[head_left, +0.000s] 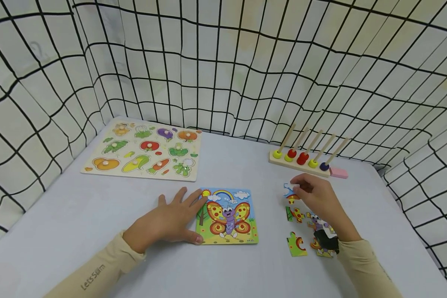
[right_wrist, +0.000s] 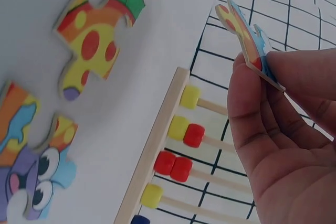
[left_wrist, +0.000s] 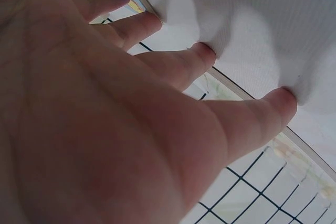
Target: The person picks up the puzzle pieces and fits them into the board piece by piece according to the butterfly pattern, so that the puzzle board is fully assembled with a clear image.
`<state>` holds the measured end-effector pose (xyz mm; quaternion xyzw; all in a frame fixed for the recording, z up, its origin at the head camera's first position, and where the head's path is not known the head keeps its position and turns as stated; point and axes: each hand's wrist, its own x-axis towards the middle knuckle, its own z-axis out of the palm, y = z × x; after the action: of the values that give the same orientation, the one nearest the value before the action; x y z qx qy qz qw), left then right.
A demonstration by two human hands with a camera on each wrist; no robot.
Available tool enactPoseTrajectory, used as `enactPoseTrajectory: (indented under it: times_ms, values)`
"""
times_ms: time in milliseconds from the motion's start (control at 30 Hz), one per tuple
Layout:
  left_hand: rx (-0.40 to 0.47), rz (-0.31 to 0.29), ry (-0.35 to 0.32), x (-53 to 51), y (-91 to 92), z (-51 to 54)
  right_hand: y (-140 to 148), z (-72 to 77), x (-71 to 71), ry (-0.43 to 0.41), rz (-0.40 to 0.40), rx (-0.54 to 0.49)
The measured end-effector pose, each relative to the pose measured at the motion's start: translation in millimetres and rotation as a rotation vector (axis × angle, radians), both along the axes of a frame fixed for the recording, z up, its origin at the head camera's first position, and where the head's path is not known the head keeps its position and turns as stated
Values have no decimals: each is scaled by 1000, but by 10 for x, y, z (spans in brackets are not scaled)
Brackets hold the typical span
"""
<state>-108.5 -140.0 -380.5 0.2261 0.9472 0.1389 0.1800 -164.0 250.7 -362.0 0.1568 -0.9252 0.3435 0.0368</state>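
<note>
My left hand [head_left: 171, 219] lies with fingers spread at the left side of a square butterfly picture board [head_left: 229, 221], thumb and fingertips touching its edge. In the left wrist view, the palm and straight fingers [left_wrist: 178, 66] fill much of the frame. My right hand [head_left: 318, 196] pinches a jigsaw piece [right_wrist: 252, 45] between thumb and fingers; this piece is tilted, with blue, yellow and orange on it. Just below that hand lie a red-spotted jigsaw piece [head_left: 297, 215] and a green-and-yellow jigsaw piece [head_left: 296, 245]. More pieces [head_left: 324, 250] are partly hidden under the right wrist.
A wooden vegetable peg board [head_left: 184, 174] sits at the back left. At the back right stands a bead stacker [head_left: 301, 166] with upright rods and coloured beads, a pink block [head_left: 338, 172] beside it. Black netting [head_left: 223, 74] over white walls bounds the table's back and sides.
</note>
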Motion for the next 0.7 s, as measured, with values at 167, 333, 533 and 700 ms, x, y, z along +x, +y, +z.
enactPoseTrajectory:
  times_ms: [167,333,533,700]
  values:
    - [2,-1,-1,0,-4,-3,-100,-16,-14,6,17,11]
    - [-2,-1,2,-4,-1,-6,-200,-45,-34,7,38,11]
    - [-2,-4,6,-2,-1,-6,-325,-57,-40,-3,66,3]
    - [2,-4,6,9,-3,2,-412,-74,-56,0,89,-6]
